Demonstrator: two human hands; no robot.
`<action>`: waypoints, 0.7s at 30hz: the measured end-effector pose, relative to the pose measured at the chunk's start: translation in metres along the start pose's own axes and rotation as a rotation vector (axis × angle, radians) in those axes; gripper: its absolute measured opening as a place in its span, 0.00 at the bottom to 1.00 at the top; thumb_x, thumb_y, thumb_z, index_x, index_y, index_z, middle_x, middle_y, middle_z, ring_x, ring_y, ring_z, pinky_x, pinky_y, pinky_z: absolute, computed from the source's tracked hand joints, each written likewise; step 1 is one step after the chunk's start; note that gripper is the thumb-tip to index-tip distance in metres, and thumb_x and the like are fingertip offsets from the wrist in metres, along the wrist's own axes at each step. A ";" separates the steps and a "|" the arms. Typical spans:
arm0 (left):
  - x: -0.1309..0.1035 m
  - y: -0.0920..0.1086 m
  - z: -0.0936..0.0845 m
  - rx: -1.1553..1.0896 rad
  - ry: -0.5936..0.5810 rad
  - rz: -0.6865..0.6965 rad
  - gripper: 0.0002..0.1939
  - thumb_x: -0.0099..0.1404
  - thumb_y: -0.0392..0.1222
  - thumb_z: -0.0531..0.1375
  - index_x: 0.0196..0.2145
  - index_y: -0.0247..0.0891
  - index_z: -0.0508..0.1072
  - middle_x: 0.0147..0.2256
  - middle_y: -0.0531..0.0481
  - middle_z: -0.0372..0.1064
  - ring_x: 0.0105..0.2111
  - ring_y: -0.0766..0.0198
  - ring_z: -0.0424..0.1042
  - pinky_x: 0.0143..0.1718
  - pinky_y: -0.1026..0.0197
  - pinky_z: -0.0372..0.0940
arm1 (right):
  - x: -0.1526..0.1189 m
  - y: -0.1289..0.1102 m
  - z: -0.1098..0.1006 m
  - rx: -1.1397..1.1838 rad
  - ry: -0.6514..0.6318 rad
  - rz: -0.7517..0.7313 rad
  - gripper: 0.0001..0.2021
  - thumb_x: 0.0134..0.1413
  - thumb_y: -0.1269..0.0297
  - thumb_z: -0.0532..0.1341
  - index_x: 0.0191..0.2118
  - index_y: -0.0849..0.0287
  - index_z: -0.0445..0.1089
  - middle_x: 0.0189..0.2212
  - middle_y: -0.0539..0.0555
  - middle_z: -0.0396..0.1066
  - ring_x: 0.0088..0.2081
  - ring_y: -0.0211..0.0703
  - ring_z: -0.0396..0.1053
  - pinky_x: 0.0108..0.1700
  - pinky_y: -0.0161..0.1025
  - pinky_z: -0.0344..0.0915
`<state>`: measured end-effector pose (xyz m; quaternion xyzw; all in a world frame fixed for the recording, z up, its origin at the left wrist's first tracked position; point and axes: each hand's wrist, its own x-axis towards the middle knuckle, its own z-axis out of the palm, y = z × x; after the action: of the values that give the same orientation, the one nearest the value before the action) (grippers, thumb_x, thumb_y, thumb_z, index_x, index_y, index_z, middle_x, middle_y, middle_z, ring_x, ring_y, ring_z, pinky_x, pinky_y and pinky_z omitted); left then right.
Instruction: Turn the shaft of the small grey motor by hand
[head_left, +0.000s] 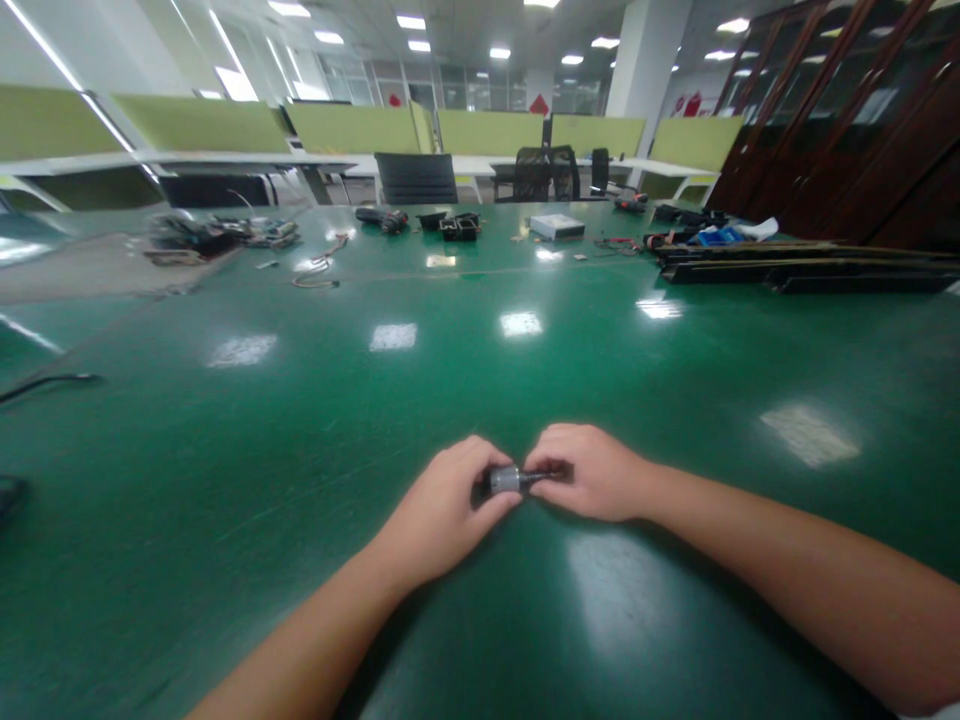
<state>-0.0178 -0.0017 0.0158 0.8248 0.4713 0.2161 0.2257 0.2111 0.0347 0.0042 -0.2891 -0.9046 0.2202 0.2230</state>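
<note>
A small grey metal cylinder (505, 480) with a dark end, much like a small motor, lies sideways low over the green table (450, 390). My left hand (450, 505) is closed round its left end, thumb below and fingers above. From its right side runs a thin dark shaft-like piece (534, 478), which looks ridged. My right hand (589, 472) pinches that piece between thumb and curled fingers. The fingertips of both hands are close together, and they hide part of each end. Whether the cylinder touches the table I cannot tell.
Along the far side are a heap of electronic parts (217, 235), a loose cable (319, 268), a dark power tool (382, 219), black parts (457, 227), a white box (556, 227) and long black strips (802, 265). A black cable end (52, 382) reaches in from the left.
</note>
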 end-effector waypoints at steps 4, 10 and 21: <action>0.000 0.000 0.000 0.001 -0.007 -0.012 0.08 0.65 0.44 0.63 0.41 0.40 0.73 0.38 0.49 0.72 0.37 0.57 0.70 0.39 0.57 0.65 | 0.000 -0.001 -0.001 -0.003 0.011 0.005 0.04 0.54 0.69 0.65 0.37 0.59 0.74 0.31 0.52 0.74 0.35 0.41 0.68 0.38 0.36 0.62; 0.000 0.000 0.000 -0.002 -0.001 -0.007 0.08 0.65 0.44 0.62 0.41 0.40 0.73 0.38 0.48 0.72 0.36 0.58 0.70 0.38 0.57 0.65 | -0.001 0.000 -0.001 0.005 0.026 0.008 0.04 0.53 0.68 0.66 0.36 0.59 0.73 0.30 0.51 0.72 0.33 0.40 0.67 0.37 0.35 0.62; 0.000 0.000 0.000 0.012 -0.006 -0.012 0.09 0.65 0.44 0.63 0.42 0.41 0.73 0.38 0.49 0.71 0.37 0.58 0.70 0.39 0.57 0.65 | -0.001 0.002 -0.001 -0.044 0.018 0.032 0.04 0.51 0.67 0.66 0.34 0.59 0.73 0.28 0.50 0.72 0.32 0.40 0.68 0.40 0.38 0.61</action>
<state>-0.0179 -0.0014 0.0153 0.8239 0.4768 0.2094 0.2236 0.2132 0.0353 0.0038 -0.3105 -0.9024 0.2012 0.2210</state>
